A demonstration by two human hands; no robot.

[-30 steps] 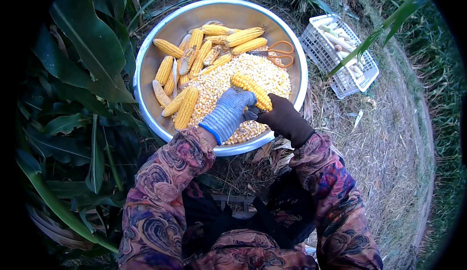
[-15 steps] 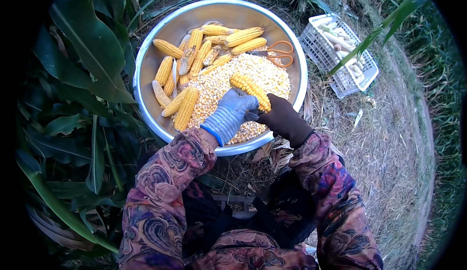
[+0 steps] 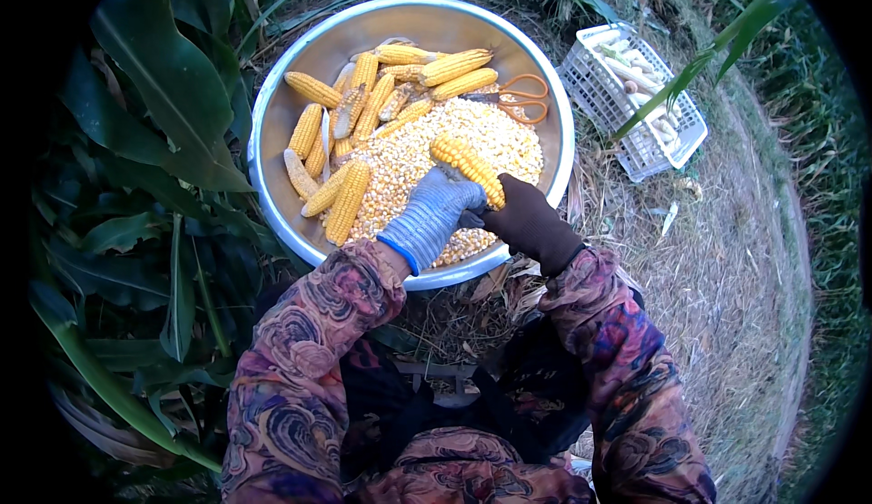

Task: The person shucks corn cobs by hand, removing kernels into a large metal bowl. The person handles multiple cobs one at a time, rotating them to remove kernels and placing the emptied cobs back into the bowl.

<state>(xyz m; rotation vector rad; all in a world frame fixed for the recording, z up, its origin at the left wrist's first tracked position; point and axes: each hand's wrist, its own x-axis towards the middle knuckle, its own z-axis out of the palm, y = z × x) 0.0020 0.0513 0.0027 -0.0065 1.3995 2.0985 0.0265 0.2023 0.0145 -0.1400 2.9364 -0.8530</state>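
Both hands are closed around one yellow corn cob (image 3: 465,159), tilted over the near right part of a large metal basin (image 3: 300,50). My left hand (image 3: 434,209), in a grey-blue knit glove with a blue cuff, grips its left side. In a dark brown glove, my right hand (image 3: 531,222) holds the cob's lower right end. The fingertips of both hands are partly hidden. Beneath them lies a heap of loose kernels (image 3: 495,132). Several whole cobs (image 3: 350,200) rest along the basin's left and far sides.
Orange-handled scissors (image 3: 522,100) lie on the kernels by the basin's right wall. A white plastic basket (image 3: 640,145) with pale stripped cobs (image 3: 636,73) stands right of the basin. Broad green corn leaves (image 3: 168,86) crowd the left; dry straw (image 3: 727,277) covers the ground at right.
My left hand has shifted very slightly right along the cob. The cob and my right hand stay in nearly the same place.
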